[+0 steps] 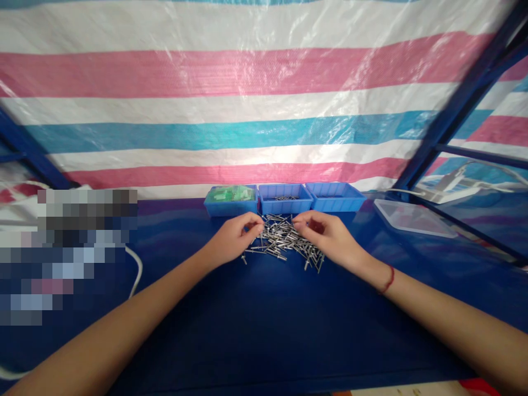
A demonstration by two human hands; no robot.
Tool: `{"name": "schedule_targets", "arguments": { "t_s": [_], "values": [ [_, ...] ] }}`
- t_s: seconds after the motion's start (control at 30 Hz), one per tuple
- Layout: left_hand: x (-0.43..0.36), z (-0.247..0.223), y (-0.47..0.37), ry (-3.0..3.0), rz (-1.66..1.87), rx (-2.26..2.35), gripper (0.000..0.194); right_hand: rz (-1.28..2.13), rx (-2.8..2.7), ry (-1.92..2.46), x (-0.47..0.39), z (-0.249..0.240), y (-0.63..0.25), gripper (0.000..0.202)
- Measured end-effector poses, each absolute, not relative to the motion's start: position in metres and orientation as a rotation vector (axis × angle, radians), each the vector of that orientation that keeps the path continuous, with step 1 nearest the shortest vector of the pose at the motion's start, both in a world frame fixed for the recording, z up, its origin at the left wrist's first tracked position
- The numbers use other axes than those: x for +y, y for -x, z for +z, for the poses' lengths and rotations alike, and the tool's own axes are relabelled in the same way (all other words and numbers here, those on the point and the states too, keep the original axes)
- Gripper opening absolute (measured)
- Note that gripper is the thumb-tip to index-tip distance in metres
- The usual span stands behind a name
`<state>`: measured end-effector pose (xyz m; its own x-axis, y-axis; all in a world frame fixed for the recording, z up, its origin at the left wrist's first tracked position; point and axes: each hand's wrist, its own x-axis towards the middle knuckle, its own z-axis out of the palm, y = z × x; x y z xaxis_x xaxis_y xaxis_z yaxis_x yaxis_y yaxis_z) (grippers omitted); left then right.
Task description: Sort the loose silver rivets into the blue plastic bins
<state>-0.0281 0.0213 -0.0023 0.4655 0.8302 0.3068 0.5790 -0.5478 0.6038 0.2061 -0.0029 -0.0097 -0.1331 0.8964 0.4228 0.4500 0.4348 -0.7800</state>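
Note:
A loose pile of silver blind rivets (282, 236) lies on the blue tabletop (247, 324). At its left edge, my left hand (235, 236) is closed in a pinch, thumb against forefinger. My right hand (325, 234) pinches in the same way at the pile's right edge. Whether a rivet sits in either pinch is too small to make out. Just behind the pile stands the middle blue bin (284, 207), which has some rivets in it. To its right, another blue bin (334, 203) holds a few thin dark pieces.
The left blue bin (231, 208) contains green-and-clear plastic packaging (232, 193). A translucent lid (412, 217) lies at the right, near a white power strip (449, 184). A white cable (136, 269) runs along the left. Striped sheeting (247, 77) hangs behind, between blue frame posts (445, 115).

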Motion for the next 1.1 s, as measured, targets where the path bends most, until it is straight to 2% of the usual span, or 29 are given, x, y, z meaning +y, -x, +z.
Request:
{"name": "schedule_targets", "arguments": {
  "t_s": [0.17,0.4,0.7,1.1],
  "values": [
    [-0.012,-0.006,-0.004,-2.177,0.959,1.023,0.019,0.662,-1.786,1.063,-0.030,-0.006,-0.185,0.021],
    [-0.018,-0.010,-0.006,-2.169,1.023,0.960,0.019,0.633,-1.789,0.975,-0.036,0.000,-0.185,0.015],
    [-0.020,-0.009,-0.008,-2.207,1.011,0.932,0.014,0.500,-1.890,0.890,-0.038,0.002,-0.186,0.012],
    [-0.020,-0.010,-0.004,-2.203,1.227,1.059,0.007,0.381,-1.961,0.921,-0.034,0.000,-0.191,0.014]
  ]
}}
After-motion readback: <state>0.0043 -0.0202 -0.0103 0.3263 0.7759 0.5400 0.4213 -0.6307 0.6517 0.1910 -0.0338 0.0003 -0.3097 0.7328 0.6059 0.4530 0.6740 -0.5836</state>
